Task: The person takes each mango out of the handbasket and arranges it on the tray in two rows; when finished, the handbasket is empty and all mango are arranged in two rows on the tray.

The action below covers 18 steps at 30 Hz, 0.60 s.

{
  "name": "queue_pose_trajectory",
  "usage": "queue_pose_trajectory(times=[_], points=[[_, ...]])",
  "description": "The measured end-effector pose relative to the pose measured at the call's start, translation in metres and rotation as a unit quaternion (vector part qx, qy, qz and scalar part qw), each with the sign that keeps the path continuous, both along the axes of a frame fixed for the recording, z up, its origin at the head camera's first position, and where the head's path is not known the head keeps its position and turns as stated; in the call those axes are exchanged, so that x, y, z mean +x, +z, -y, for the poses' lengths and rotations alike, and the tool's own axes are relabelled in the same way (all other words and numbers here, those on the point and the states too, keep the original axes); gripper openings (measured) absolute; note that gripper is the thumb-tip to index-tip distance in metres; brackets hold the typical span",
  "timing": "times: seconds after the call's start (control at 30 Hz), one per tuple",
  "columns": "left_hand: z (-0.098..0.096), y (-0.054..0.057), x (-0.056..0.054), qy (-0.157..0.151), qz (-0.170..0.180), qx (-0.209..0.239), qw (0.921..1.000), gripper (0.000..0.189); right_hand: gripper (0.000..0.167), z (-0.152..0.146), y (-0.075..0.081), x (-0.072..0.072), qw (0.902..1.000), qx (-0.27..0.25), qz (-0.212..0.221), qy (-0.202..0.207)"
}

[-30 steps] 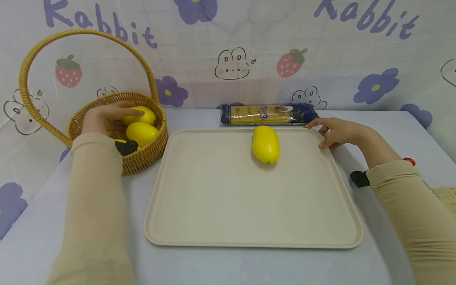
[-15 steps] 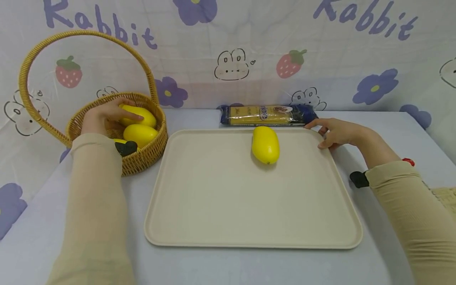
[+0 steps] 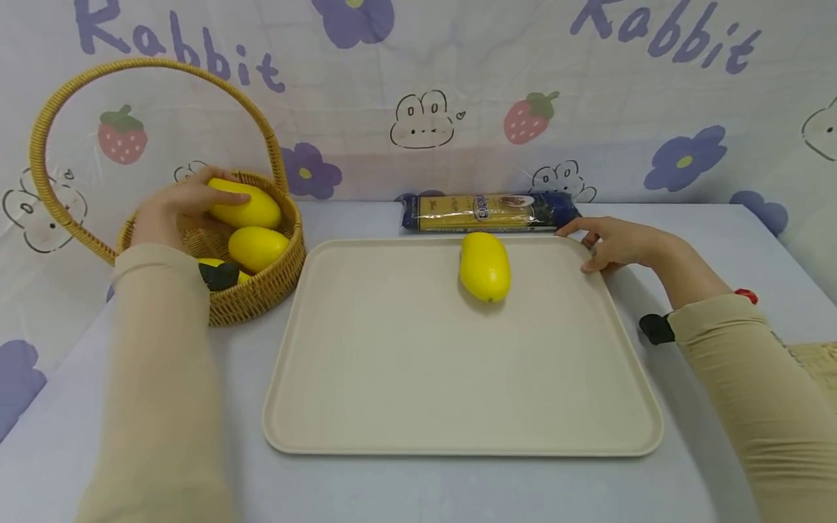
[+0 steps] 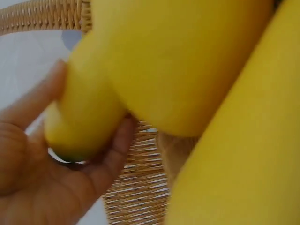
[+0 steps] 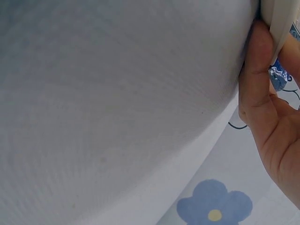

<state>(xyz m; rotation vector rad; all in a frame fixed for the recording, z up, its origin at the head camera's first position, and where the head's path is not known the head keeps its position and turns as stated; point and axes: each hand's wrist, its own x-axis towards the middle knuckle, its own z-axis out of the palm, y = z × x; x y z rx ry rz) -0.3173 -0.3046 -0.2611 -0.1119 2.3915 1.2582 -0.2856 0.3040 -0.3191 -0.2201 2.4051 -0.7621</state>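
Yellow, smooth and oblong, showing a dark-green end: gripping fruit [image 3: 253,209] over basket [image 3: 271,287] with left hand [image 3: 171,205], pinching tray [image 3: 458,363] by its far-right corner with right hand [image 3: 621,241].

The right sleeve [image 3: 765,407] is beige and creased across the forearm — the left sleeve [image 3: 163,378], also beige but blurred, seems smoother. A small black piece [image 3: 220,276] juts from the left cuff [image 3: 153,263], a black tab [image 3: 656,329] from the right cuff [image 3: 716,317] — plus a red bit [image 3: 746,296].
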Motion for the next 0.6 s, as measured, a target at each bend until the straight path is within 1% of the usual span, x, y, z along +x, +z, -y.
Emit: queue_pose_trajectory(times=[0.1,0.17,0.27,0.4,0.5,0.6], points=[[0.001,0.008,0.0,0.01,-0.043,0.013,0.999,0.04,0.069,0.0,0.001,0.001,1.0,0.001,-0.003,-0.001],[0.001,0.016,0.001,-0.001,-0.068,0.01,0.9976,0.036,0.069,0.0,0.001,0.001,1.0,0.0,-0.002,-0.001],[-0.003,0.031,0.006,-0.036,-0.085,0.002,0.9957,0.04,0.069,0.0,0.001,0.001,1.0,-0.001,-0.002,0.001],[-0.014,0.049,0.017,-0.084,-0.09,-0.005,0.9924,0.042,0.069,-0.001,0.0,0.0,1.0,-0.001,-0.004,0.002],[-0.025,0.058,0.027,-0.119,-0.105,-0.001,0.9873,0.042,0.069,-0.001,-0.001,0.0,1.0,-0.003,-0.001,-0.001],[-0.035,0.064,0.037,-0.142,-0.131,0.004,0.9811,0.043,0.069,-0.001,-0.001,0.0,1.0,-0.005,-0.001,-0.001]])
